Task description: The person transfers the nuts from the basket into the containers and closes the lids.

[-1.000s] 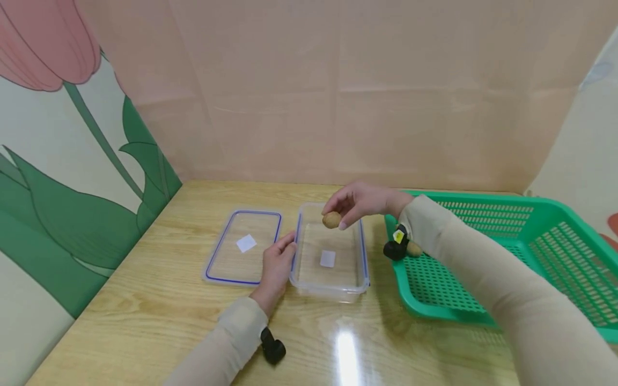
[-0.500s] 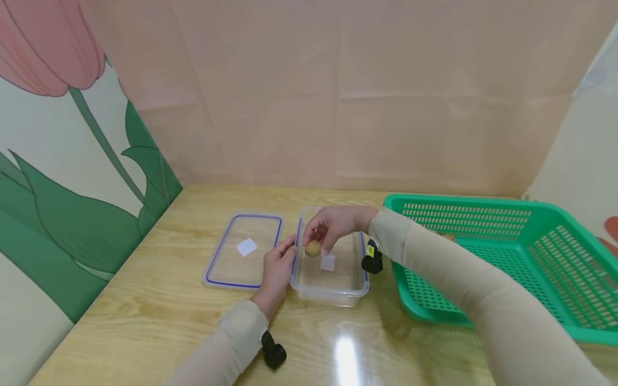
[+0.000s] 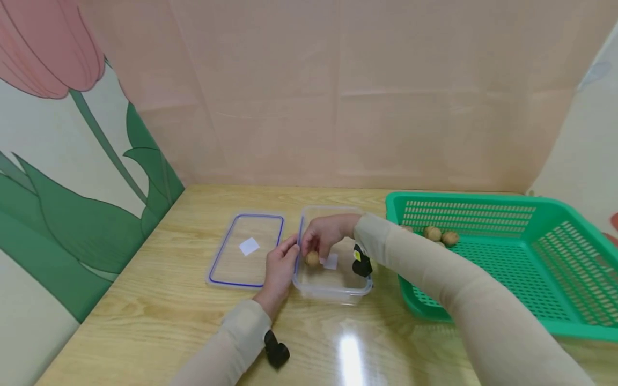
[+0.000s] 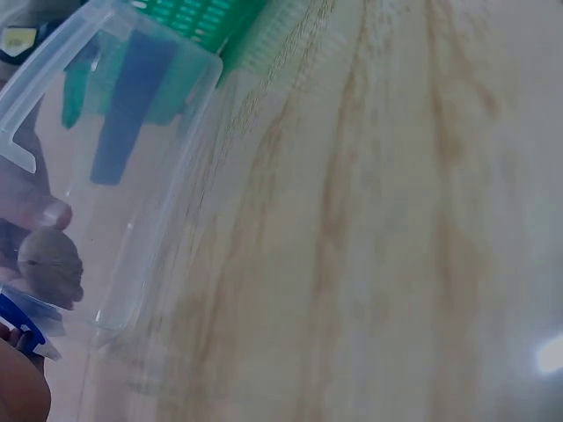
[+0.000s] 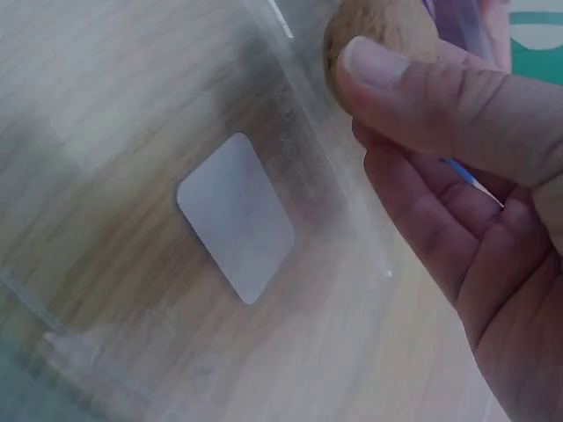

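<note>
My right hand (image 3: pixel 327 235) pinches a walnut (image 3: pixel 312 259) between thumb and fingers, low inside a clear plastic food container (image 3: pixel 333 292). In the right wrist view the thumb lies across the walnut (image 5: pixel 387 31), beside the container's wall and a white label (image 5: pixel 237 220). Through the clear wall, the left wrist view shows the walnut (image 4: pixel 51 268) near the left end. My left hand (image 3: pixel 280 267) holds the container's left side, thumb and fingers at the rim by a blue-edged flap (image 4: pixel 19 323).
A clear lid (image 3: pixel 224 271) with a blue seal and a white label (image 3: pixel 249 246) lies flat left of the container. To the right stands a green plastic basket (image 3: pixel 536 268), with several walnuts (image 3: pixel 450 238) at its left end. A wall cover hangs behind the table.
My right hand has carried the walnut left and down into the container. More walnuts in the basket have come into sight behind the arm. My left hand stays at the container's side.
</note>
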